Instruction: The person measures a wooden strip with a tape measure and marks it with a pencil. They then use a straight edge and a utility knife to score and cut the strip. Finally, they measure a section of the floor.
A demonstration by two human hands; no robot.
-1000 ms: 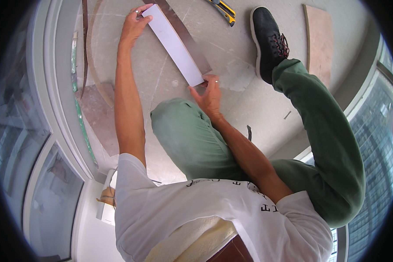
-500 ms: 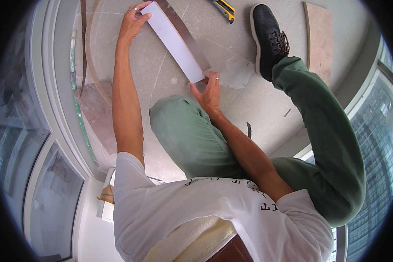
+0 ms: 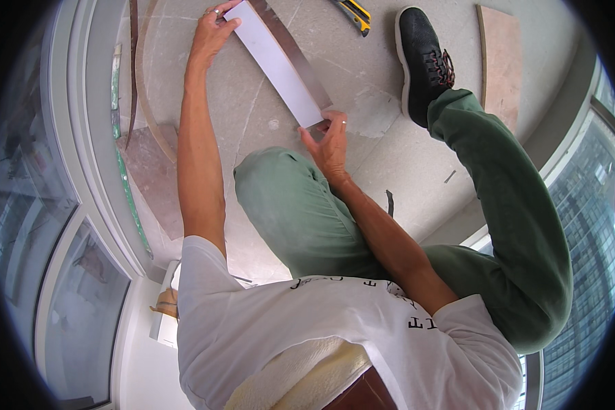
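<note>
A long, narrow white board (image 3: 280, 68) slants across the floor in front of me, its far end to the left. A dark brown strip (image 3: 301, 58) runs along its right side, partly covered by it. At the far end my left hand (image 3: 212, 37) is closed on the board, thumb on the white face and fingers round the edge. My right hand (image 3: 331, 149) grips the near end between thumb and fingers; some of its fingertips are hidden. A yellow and black utility knife (image 3: 356, 16) lies on the floor to the right of the board.
My shoe (image 3: 424, 61) stands right of the knife, near a pinkish flat panel (image 3: 500, 65). My bent knee (image 3: 280, 184) is close to my right hand. Thin curved strips (image 3: 132, 75) and a green-stained stick (image 3: 124, 178) lie along the left window frame (image 3: 92, 157). Another window (image 3: 588, 191) is at the right.
</note>
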